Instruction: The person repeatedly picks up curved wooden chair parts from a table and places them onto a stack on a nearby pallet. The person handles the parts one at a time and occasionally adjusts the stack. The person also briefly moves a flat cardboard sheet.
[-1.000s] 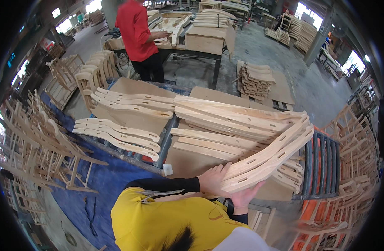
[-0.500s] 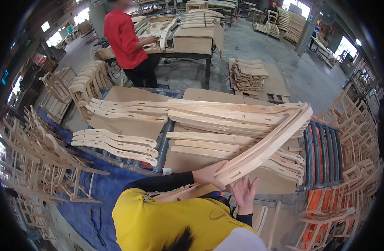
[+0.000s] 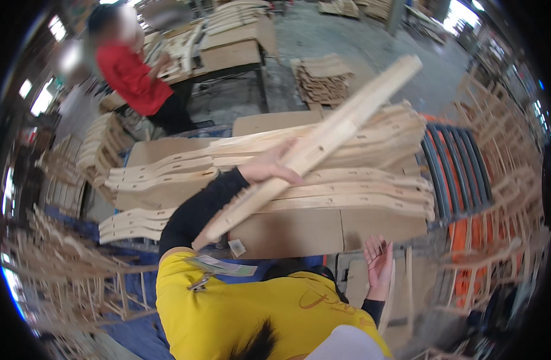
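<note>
My left hand (image 3: 270,165) is closed around a long, slightly curved wooden chair leg (image 3: 338,135) with slots cut in it. The leg slants above the work surface, its far end up to the right and its near end by my left upper arm. Motion blur hides whether a second piece lies against it. My right hand (image 3: 380,264) is held open, palm up and fingers spread, apart from the wood. Beneath the held piece are rows of similar chair legs (image 3: 365,189) on a cardboard sheet (image 3: 287,234). More lie in a group on the left (image 3: 131,225).
Dark rollers (image 3: 452,171) show at the surface's right end. Wooden chair frames stand on the left (image 3: 89,264) and the right (image 3: 503,198). A person in red (image 3: 134,81) works at a far bench (image 3: 230,54). Stacked wooden parts (image 3: 323,81) sit on the floor beyond.
The chair leg has swung up, away from me and leftward in my left hand. My right hand has come away from its near end and moved lower right.
</note>
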Motion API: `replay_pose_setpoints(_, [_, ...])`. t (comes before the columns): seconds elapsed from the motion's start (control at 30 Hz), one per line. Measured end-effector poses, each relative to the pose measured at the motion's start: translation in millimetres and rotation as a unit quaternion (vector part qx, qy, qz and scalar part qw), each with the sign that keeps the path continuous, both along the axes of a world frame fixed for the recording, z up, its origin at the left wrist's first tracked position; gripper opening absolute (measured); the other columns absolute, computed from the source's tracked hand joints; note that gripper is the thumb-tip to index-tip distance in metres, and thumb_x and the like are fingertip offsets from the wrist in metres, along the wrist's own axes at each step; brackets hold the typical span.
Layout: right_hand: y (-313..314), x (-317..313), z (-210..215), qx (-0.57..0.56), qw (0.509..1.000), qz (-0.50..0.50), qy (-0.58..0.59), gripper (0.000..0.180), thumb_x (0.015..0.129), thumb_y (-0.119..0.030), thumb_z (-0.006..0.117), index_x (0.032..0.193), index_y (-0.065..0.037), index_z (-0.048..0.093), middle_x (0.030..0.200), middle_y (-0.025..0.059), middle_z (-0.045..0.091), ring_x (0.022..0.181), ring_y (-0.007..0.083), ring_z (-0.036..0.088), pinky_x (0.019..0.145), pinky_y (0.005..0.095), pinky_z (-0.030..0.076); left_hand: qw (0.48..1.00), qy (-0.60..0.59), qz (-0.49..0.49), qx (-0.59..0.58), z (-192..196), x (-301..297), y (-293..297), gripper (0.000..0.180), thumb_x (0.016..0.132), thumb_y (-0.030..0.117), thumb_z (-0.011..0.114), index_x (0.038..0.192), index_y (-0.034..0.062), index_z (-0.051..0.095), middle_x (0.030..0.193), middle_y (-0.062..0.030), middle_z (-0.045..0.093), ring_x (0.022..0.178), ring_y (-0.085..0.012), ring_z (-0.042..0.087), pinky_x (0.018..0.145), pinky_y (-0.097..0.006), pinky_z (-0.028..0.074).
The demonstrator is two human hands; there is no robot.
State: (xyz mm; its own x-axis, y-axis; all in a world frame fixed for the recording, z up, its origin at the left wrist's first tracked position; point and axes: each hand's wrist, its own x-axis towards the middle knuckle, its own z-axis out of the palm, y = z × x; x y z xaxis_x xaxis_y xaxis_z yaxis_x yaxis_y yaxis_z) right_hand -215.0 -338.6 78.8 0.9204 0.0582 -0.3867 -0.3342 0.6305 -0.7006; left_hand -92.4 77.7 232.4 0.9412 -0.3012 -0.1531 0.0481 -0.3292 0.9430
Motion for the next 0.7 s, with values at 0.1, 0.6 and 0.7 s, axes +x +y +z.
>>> replay_pose_setpoints(0.1, [-19,-17,-9,-0.050,0.996,-0.060,0.047,0.047,0.100,-0.047,0.047,0.128,-0.011,0.054,0.125,0.0094,0.061,0.112,0.0184,0.060,0.089,0.0301,0.052,0.997,-0.052,-0.018,0.053,-2,49,16,0.115,0.059,0.030,0.088,0.147,-0.0068,0.025,0.140,-0.0215,0.044,0.132,-0.0280,0.041,0.111,-0.031,0.028])
replay_pose_setpoints(0.6, [-28,-87,-21,-0.099,0.973,-0.159,0.135,0.049,0.098,-0.049,0.051,0.130,-0.012,0.052,0.124,0.0063,0.061,0.110,0.0176,0.059,0.090,0.0306,0.048,0.847,-0.259,-0.060,0.460,-84,279,-49,0.118,0.049,0.059,0.082,0.142,0.0027,0.038,0.127,-0.0243,0.054,0.117,-0.0378,0.053,0.097,-0.047,0.044])
replay_pose_setpoints(0.7, [-28,-96,-26,-0.094,0.969,-0.175,0.148,0.049,0.098,-0.047,0.050,0.132,-0.010,0.051,0.125,0.0073,0.061,0.109,0.0182,0.060,0.090,0.0309,0.048,0.858,-0.239,-0.056,0.452,-118,297,-76,0.119,0.058,0.075,0.071,0.145,0.0034,0.035,0.134,-0.0245,0.051,0.123,-0.0379,0.051,0.102,-0.047,0.040])
